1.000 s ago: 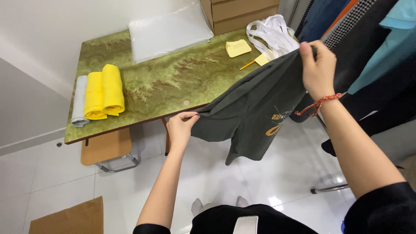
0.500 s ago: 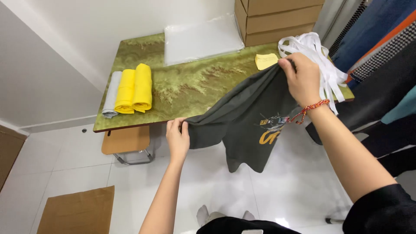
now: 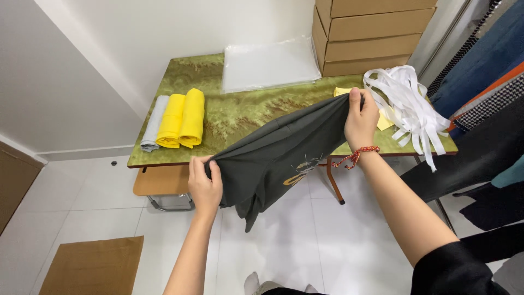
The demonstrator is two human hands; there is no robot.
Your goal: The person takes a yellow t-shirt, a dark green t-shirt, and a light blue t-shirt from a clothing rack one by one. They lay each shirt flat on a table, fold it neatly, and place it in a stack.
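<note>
A dark grey T-shirt [image 3: 278,158] with a small printed design hangs stretched between my hands over the front edge of a green patterned table [image 3: 240,114]. My left hand [image 3: 204,186] grips one end of the shirt low, in front of the table's edge. My right hand [image 3: 360,117], with a red cord bracelet at the wrist, pinches the other end higher up, above the table's right part. The shirt's lower part droops toward the white tiled floor.
Two rolled yellow garments [image 3: 183,119] and a rolled grey one [image 3: 154,123] lie on the table's left. Clear plastic bags [image 3: 270,64], stacked cardboard boxes [image 3: 371,33], white strips [image 3: 406,104] and yellow paper [image 3: 385,121] sit further back and right. Hanging clothes [image 3: 486,98] crowd the right; cardboard [image 3: 93,267] lies on the floor.
The view has swung left and closer to the table. Both hands have carried the shirt toward the tabletop, my right hand lowering over the table's right part.
</note>
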